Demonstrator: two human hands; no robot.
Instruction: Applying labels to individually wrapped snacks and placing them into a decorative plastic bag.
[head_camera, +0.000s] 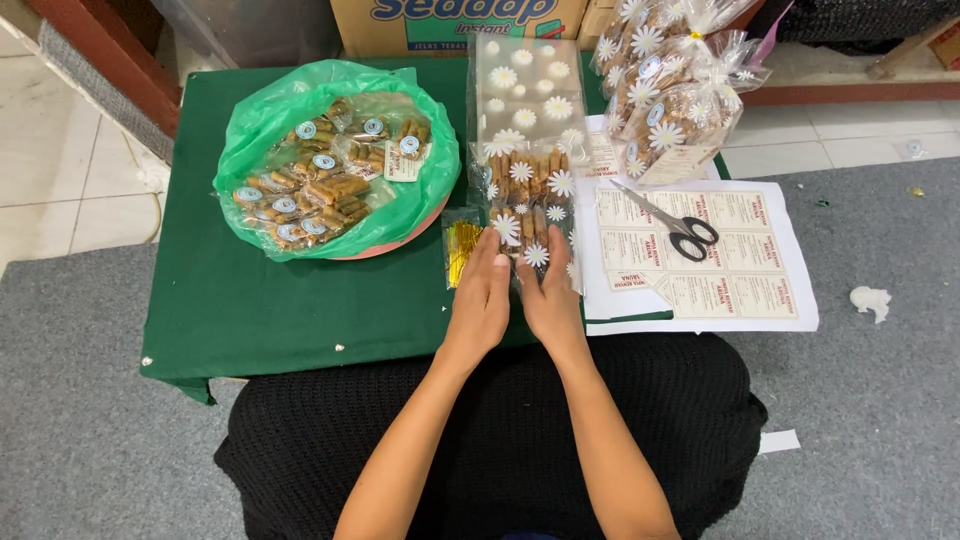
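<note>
A clear plastic bag printed with white daisies (528, 110) lies flat on the green table (260, 300), its lower half holding several brown snack sticks (525, 175). My left hand (482, 295) and my right hand (548, 290) rest side by side on the bag's near end, fingers pressing flat against it from either side. A small packet of gold twist ties (461, 250) lies just left of my left hand's fingertips.
A round tray lined with green plastic (250, 120) holds several small snack packets at the left. Black-handled scissors (680, 225) lie on a white sheet of labels (790, 300) at the right. Filled daisy bags (670, 90) are piled at the back right. A cardboard box (455, 25) stands behind.
</note>
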